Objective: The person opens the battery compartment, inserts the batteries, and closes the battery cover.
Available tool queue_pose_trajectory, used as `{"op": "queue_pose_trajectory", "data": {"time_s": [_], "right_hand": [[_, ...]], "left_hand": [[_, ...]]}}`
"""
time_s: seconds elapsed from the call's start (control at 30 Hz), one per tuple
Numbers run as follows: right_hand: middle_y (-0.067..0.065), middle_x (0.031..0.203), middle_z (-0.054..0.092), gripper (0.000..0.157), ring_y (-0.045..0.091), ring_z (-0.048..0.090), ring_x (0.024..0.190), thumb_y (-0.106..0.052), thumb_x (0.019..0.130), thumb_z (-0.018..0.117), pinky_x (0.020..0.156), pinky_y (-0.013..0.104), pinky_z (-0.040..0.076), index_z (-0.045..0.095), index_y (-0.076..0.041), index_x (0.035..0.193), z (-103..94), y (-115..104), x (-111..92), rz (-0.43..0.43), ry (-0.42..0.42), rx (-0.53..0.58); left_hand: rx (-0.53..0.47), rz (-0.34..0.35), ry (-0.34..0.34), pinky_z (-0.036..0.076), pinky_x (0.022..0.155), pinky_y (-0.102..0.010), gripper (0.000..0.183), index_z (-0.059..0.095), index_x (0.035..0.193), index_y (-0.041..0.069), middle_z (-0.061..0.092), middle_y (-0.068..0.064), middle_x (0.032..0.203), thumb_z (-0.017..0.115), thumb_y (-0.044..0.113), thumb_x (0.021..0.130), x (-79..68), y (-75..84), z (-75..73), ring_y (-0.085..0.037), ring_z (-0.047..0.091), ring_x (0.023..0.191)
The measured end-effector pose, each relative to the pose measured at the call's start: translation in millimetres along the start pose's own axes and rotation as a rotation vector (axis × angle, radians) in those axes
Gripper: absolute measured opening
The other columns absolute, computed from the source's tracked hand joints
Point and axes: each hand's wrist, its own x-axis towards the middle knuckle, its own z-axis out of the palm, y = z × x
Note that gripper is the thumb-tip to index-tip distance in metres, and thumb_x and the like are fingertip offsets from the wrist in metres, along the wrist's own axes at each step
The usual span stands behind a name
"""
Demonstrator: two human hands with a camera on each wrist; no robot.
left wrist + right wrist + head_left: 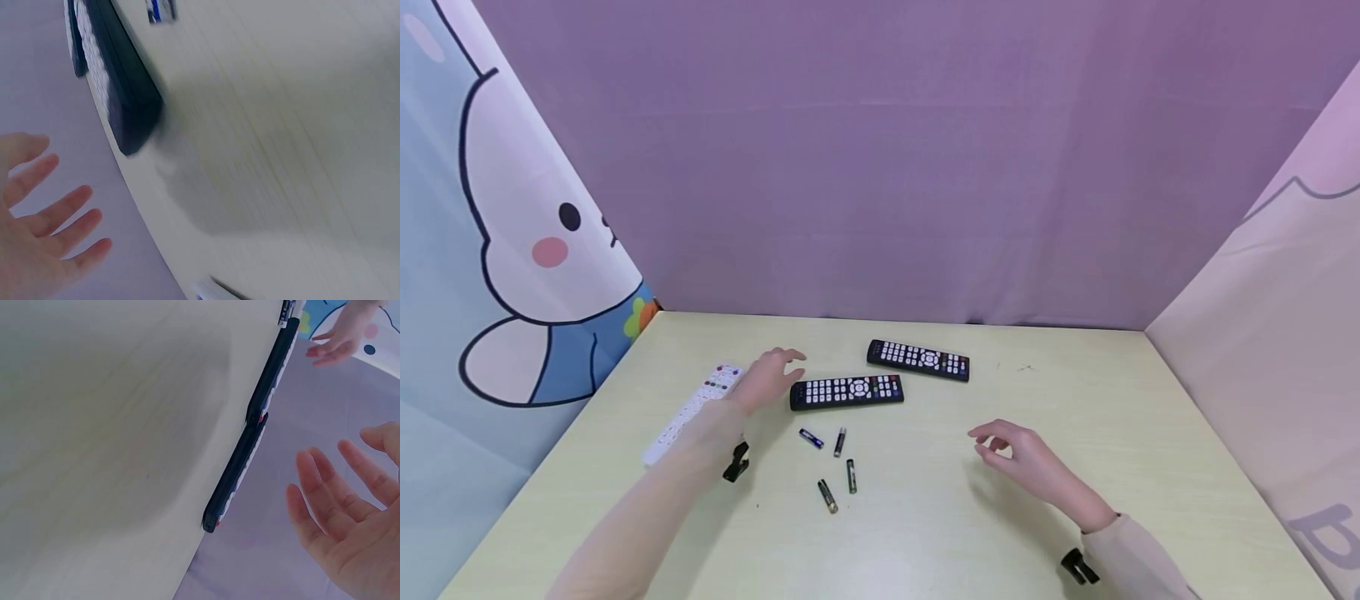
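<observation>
A creased purple cloth hangs behind a pale wood-grained table. A cartoon-printed panel stands left, a pink-and-white panel right. Light reflects softly from the table.

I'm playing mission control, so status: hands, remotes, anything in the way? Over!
Left fingers empty, near front black remote. Right fingers empty, over table. Four batteries loose. Left sleeve partly hides white remote.

Spreading out as a pale table and carrying a white remote at left, a black remote, another black remote behind it, and four scattered batteries in front.
</observation>
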Motion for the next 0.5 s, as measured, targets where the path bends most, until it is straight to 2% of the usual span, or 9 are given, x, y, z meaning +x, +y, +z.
{"op": "queue_pose_trajectory", "data": {"time_s": [0.2, 0.5], "right_hand": [[0.010, 0.095, 0.063, 0.020, 0.011, 0.056, 0.075, -0.008, 0.084, 0.057, 0.062, 0.021, 0.048, 0.061, -0.001, 0.102, 5.3, -4.8, 8.4, 0.000, -0.017, 0.030], [0.011, 0.098, 0.063, 0.021, 0.012, 0.057, 0.076, -0.008, 0.084, 0.057, 0.064, 0.022, 0.049, 0.061, -0.001, 0.103, 10.1, -8.1, 13.9, 0.002, -0.038, 0.060]], "left_hand": [[-0.020, 0.021, -0.050, 0.042, 0.089, -0.044, 0.030, 0.054, 0.114, 0.000, 0.053, -0.022, 0.115, 0.053, 0.014, 0.088, 3.8, 19.2, 7.4, -0.035, 0.051, 0.104], [0.010, 0.057, -0.101, 0.044, 0.087, -0.041, 0.031, 0.054, 0.115, 0.002, 0.055, -0.019, 0.113, 0.054, 0.016, 0.088, 10.8, 35.5, 25.3, -0.030, 0.053, 0.102]]}}
